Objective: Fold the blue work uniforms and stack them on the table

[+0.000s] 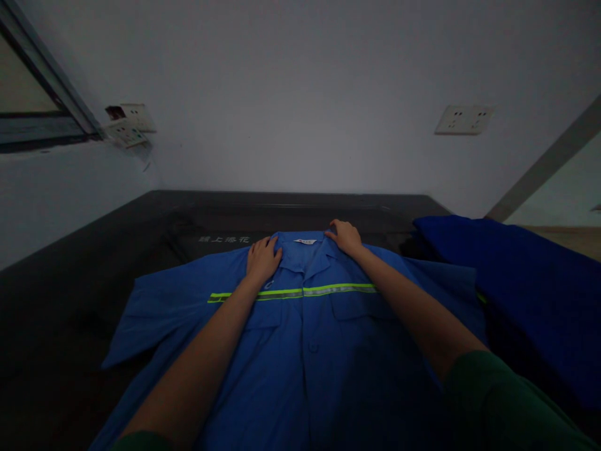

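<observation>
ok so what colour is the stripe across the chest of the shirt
Bright yellow-green edging around a silvery grey band; the head view shows it best.

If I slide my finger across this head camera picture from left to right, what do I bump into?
Window frame, wall sockets by the corner, left hand, white label in the shirt's collar, right hand, deep blue cloth.
</observation>
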`<action>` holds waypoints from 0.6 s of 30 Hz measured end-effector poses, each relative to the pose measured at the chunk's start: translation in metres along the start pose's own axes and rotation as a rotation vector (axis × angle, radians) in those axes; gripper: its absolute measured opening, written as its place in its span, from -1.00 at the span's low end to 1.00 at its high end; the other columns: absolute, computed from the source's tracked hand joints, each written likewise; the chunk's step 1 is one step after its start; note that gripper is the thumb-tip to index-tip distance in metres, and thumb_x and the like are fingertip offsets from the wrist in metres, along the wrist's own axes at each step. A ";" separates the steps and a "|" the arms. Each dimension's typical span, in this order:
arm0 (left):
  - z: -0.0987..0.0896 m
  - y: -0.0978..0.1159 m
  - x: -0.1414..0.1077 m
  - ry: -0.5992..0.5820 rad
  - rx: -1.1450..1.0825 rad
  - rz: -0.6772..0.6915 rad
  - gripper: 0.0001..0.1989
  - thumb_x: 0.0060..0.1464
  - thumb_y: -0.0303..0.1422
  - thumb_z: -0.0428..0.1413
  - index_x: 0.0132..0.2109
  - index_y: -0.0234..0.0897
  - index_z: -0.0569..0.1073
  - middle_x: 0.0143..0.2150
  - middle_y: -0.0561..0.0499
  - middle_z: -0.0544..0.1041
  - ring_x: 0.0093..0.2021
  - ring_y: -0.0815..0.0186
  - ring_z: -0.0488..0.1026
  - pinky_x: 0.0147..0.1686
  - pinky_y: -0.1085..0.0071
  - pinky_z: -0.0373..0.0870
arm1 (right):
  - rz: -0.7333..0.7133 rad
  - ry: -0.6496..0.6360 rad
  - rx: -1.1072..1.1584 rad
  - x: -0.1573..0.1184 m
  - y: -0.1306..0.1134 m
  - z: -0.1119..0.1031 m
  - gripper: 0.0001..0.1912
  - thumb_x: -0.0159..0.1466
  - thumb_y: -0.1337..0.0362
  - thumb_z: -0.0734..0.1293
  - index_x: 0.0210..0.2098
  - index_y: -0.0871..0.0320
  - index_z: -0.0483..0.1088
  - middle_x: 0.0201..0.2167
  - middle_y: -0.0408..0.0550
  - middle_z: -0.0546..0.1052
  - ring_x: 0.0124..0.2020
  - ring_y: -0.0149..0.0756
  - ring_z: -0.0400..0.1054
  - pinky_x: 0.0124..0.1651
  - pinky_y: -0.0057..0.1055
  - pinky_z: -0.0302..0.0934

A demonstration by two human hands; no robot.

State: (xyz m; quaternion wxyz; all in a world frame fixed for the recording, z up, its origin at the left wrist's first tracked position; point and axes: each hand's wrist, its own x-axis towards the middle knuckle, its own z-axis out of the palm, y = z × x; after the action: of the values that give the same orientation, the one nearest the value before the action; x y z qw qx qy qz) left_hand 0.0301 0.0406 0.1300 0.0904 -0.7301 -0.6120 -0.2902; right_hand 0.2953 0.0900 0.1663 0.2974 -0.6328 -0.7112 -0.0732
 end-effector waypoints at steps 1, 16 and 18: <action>0.000 0.000 0.000 0.002 0.001 0.000 -0.52 0.24 -0.24 -0.08 0.26 -0.24 0.28 0.24 -0.14 0.33 0.24 0.10 0.22 0.23 0.17 0.12 | -0.016 0.050 -0.037 -0.003 -0.002 -0.002 -0.64 0.30 0.10 0.27 0.01 0.17 0.37 -0.03 0.16 0.47 0.03 -0.06 0.30 0.02 -0.22 0.18; 0.002 0.001 -0.002 -0.011 0.045 0.010 -0.50 0.27 -0.23 -0.15 0.29 -0.23 0.22 0.28 -0.14 0.29 0.27 0.14 0.19 0.26 0.15 0.06 | -0.170 -0.113 -0.065 -0.048 0.002 0.003 -0.48 0.40 0.08 0.07 0.29 0.09 0.14 0.31 0.01 0.20 0.30 -0.05 0.05 0.27 -0.05 -0.01; 0.003 0.001 -0.002 -0.016 0.051 0.003 -0.50 0.27 -0.22 -0.16 0.30 -0.22 0.21 0.30 -0.14 0.26 0.29 0.14 0.17 0.27 0.13 0.05 | -0.127 -0.142 -0.065 -0.043 0.011 0.003 -0.44 0.39 0.00 0.06 0.33 -0.02 0.06 0.35 -0.07 0.11 0.35 0.01 -0.07 0.29 0.12 -0.11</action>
State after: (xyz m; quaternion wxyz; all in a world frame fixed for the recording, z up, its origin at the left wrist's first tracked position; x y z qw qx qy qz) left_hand 0.0318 0.0397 0.1269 0.1046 -0.7307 -0.6189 -0.2685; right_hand 0.3057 0.0563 0.1386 0.2202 -0.5992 -0.7666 -0.0698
